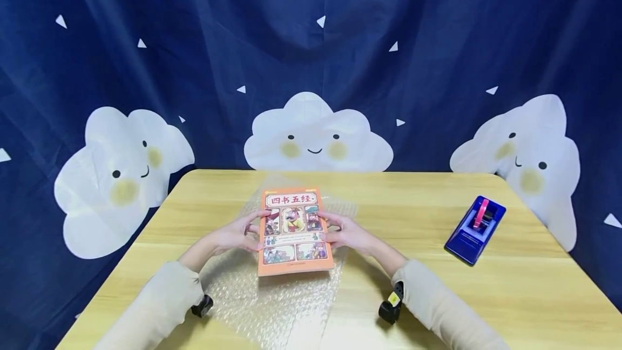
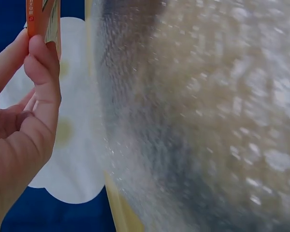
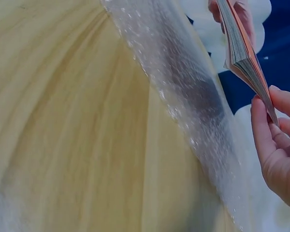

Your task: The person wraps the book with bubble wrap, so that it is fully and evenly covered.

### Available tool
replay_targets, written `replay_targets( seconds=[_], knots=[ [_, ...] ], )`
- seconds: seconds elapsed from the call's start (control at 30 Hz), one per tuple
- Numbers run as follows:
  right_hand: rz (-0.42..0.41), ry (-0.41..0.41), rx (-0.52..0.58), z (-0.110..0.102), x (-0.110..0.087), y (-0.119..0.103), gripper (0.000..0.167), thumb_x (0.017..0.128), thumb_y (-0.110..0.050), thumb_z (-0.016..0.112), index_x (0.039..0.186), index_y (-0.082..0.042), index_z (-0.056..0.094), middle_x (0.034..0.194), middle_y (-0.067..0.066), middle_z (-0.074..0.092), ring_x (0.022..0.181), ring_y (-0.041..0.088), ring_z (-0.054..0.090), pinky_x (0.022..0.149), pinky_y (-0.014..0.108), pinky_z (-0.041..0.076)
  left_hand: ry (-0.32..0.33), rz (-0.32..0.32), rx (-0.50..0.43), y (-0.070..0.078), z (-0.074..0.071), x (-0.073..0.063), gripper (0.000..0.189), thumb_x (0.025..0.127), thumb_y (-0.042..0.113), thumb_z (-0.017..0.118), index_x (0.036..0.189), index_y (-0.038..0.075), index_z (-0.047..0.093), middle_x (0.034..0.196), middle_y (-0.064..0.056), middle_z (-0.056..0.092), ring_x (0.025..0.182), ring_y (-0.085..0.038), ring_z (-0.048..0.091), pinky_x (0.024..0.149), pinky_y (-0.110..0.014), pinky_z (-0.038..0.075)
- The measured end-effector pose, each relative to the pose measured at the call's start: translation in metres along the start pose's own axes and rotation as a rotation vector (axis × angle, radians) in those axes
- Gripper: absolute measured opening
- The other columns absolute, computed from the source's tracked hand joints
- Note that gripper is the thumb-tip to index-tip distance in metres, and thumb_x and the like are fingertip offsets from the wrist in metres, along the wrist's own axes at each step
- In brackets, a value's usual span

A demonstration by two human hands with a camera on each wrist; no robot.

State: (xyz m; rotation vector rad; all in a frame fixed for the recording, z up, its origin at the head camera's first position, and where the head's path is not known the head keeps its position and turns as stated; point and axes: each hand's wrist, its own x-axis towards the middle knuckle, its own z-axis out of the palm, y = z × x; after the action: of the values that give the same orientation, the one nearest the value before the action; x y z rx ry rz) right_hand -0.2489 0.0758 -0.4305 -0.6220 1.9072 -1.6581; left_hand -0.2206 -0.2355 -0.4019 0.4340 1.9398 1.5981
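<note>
- The orange book (image 1: 296, 238) is held raised above the bubble wrap (image 1: 272, 307), its illustrated cover facing the head camera.
- The left hand (image 1: 236, 234) pinches the book's left edge between thumb and fingers.
- The right hand (image 1: 347, 232) pinches the opposite edge likewise.
- The bubble wrap lies spread on the wooden table (image 1: 403, 204).
- A blue tape dispenser (image 1: 466, 247) with a pink roll stands well apart, to the right.

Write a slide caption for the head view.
Left hand and right hand hold an orange book above bubble wrap on a table, a blue tape dispenser at right.
</note>
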Motion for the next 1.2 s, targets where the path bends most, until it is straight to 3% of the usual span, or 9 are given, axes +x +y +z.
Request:
replay_targets(
  seconds=[0.23, 0.57, 0.77, 1.0, 1.2],
  knots=[
    [0.02, -0.034, -0.081, 0.009, 0.006, -0.008, 0.067, 0.084, -0.004, 0.061, 0.142, -0.002, 0.027, 0.108, 0.018, 0.049, 0.073, 0.017, 0.062, 0.071, 0.034, 0.054, -0.034, 0.004, 0.035, -0.008, -0.006, -0.009, 0.09, 0.078, 0.0, 0.067, 0.143, -0.001, 0.005, 0.099, -0.012, 0.062, 0.079, -0.016, 0.064, 0.074, -0.03, 0.051],
    [0.039, -0.039, -0.168, 0.026, 0.013, 0.005, 0.066, 0.082, -0.004, 0.064, 0.139, 0.002, 0.032, 0.088, 0.009, 0.052, 0.071, 0.013, 0.059, 0.067, 0.032, 0.055, -0.04, -0.045, 0.152, -0.019, -0.009, -0.017, 0.089, 0.076, 0.003, 0.07, 0.143, -0.003, 0.011, 0.081, -0.004, 0.057, 0.06, -0.007, 0.049, 0.062, -0.023, 0.047],
    [0.041, -0.05, -0.166, 0.031, 0.014, 0.01, 0.065, 0.081, -0.003, 0.064, 0.138, 0.002, 0.033, 0.079, 0.005, 0.053, 0.064, 0.012, 0.056, 0.063, 0.032, 0.054, -0.044, -0.066, 0.146, -0.026, -0.008, -0.021, 0.088, 0.076, 0.001, 0.068, 0.142, -0.004, 0.011, 0.08, -0.003, 0.051, 0.065, -0.009, 0.046, 0.061, -0.021, 0.044],
    [0.045, -0.051, -0.199, 0.031, 0.015, 0.008, 0.066, 0.081, -0.004, 0.064, 0.138, 0.004, 0.033, 0.076, 0.004, 0.053, 0.063, 0.011, 0.056, 0.062, 0.031, 0.054, -0.079, -0.016, 0.09, -0.036, -0.008, -0.02, 0.084, 0.078, -0.003, 0.064, 0.139, -0.012, 0.006, 0.083, -0.004, 0.056, 0.072, -0.01, 0.058, 0.068, -0.021, 0.049],
    [0.044, -0.043, -0.238, 0.03, 0.018, 0.008, 0.065, 0.081, -0.005, 0.065, 0.137, 0.004, 0.034, 0.072, 0.002, 0.051, 0.062, 0.012, 0.054, 0.059, 0.029, 0.053, -0.09, 0.02, 0.096, -0.041, -0.009, -0.021, 0.085, 0.079, -0.001, 0.064, 0.139, -0.012, 0.005, 0.081, -0.003, 0.054, 0.066, -0.005, 0.054, 0.066, -0.02, 0.048]
  ],
)
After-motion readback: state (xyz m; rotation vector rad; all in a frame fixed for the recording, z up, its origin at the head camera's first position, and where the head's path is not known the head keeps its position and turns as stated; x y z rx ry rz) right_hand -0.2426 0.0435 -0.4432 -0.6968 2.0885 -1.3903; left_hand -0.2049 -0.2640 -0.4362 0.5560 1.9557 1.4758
